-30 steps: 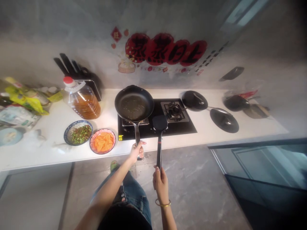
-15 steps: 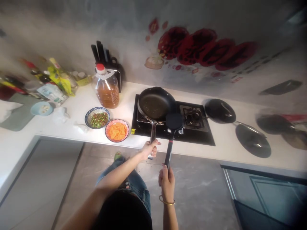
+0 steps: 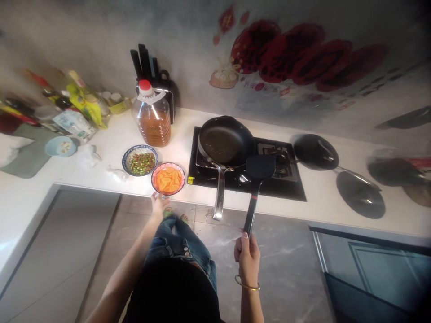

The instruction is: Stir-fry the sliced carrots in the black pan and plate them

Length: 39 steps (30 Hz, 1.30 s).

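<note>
Left hand (image 3: 157, 205) touched the carrot plate's (image 3: 183, 178) 6 o'clock rim, grasp unclear; right hand (image 3: 248, 256) clenched its fingers round the spatula (image 3: 252, 207); holding the plate level seemed wise.

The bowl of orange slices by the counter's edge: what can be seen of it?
The bowl is small, round and shallow, seemingly ceramic, with a red-patterned rim, filled with thin orange slices, probably carrot. It sits upright on the white counter at its front edge, between a blue-rimmed bowl of greens and the black hob. Fingers of the left hand reach its near rim; a grip is unclear.
</note>
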Motion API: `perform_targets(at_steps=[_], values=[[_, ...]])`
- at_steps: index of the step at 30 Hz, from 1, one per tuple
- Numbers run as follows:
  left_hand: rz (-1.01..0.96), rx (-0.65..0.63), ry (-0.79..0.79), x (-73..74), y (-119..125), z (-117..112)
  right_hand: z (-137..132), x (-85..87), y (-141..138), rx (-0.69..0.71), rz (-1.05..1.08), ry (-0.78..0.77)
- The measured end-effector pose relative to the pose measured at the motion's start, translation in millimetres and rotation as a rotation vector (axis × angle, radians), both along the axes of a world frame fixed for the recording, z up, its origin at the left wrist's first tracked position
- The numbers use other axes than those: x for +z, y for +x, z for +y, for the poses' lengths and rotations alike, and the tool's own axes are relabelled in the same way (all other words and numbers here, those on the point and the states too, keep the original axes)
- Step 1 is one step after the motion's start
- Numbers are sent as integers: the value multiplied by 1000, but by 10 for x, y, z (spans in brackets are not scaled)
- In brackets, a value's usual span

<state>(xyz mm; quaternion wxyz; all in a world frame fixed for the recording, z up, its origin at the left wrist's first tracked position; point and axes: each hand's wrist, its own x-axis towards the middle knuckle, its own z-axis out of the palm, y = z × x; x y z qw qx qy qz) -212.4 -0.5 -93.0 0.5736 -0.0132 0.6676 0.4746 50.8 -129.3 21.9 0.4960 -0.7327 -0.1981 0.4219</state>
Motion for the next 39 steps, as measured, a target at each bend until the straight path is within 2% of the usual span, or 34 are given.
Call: perform_targets(at_steps=[3,7,13,17,21,25,28,30,34,36,39], values=[[-32,-51,56,-102,-242,188,34,59,-6,23,-7,8],[-49,-80,112,-146,-280,338,68,139,-42,37,-8,14],[-63,-122,175,-103,-279,295,47,192,-40,18,-26,23],[8,-211,171,16,-339,232,8,187,2,6,-58,24],[-31,-312,249,266,-395,227,-28,163,54,12,-84,31],[-57,-313,399,627,-430,297,-95,109,173,51,-150,37],[-4,-339,496,905,-441,393,-123,105,311,116,-377,88],[32,-403,547,1081,-435,500,-81,175,388,198,-580,164],[180,-549,612,1432,-330,894,196,510,412,459,-892,314],[308,-636,649,1608,-200,1192,414,704,362,551,-1015,315],[494,-804,745,1852,111,1708,800,909,266,586,-1222,235]])
